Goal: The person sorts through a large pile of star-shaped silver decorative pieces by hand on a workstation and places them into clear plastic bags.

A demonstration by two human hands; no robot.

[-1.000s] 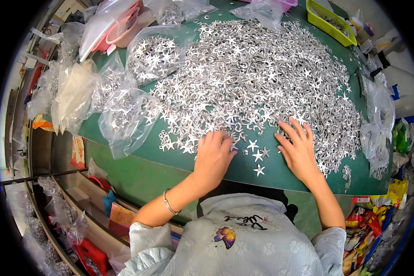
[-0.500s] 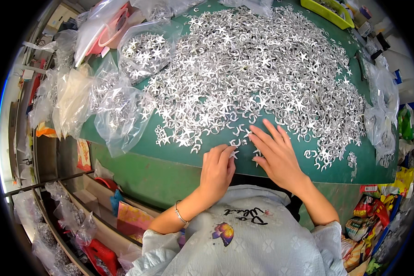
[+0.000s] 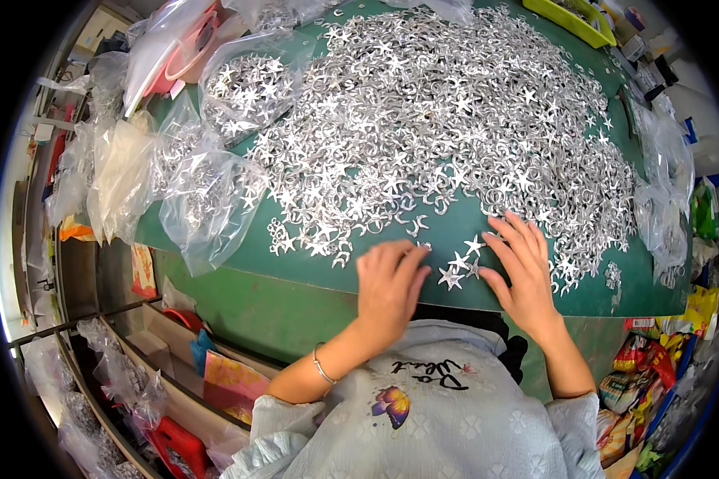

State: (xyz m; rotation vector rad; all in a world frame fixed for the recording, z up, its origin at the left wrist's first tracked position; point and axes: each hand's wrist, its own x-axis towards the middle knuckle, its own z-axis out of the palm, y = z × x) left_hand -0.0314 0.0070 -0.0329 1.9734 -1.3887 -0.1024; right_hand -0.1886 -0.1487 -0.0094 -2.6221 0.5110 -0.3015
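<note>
"Where do we see the loose silvery starfish-shaped pieces [image 3: 450,278]?"

"We see a small cluster on the green tabletop [image 3: 295,267], between the left hand [image 3: 387,283] and the right hand [image 3: 525,275], just beside the right thumb and on our side of the large silvery heap [image 3: 423,104]."

"How do we read the right hand?"

"We find it half open, back upward, its fingers loosely spread, the foremost tips at the heap's near edge; we see nothing in its grip."

"And the left?"

"Its fingers curl, with thumb and forefinger drawn close beside a small silvery piece [image 3: 424,246]; we cannot tell whether they pinch it. We also notice a bracelet [image 3: 321,363] on that wrist."
</note>
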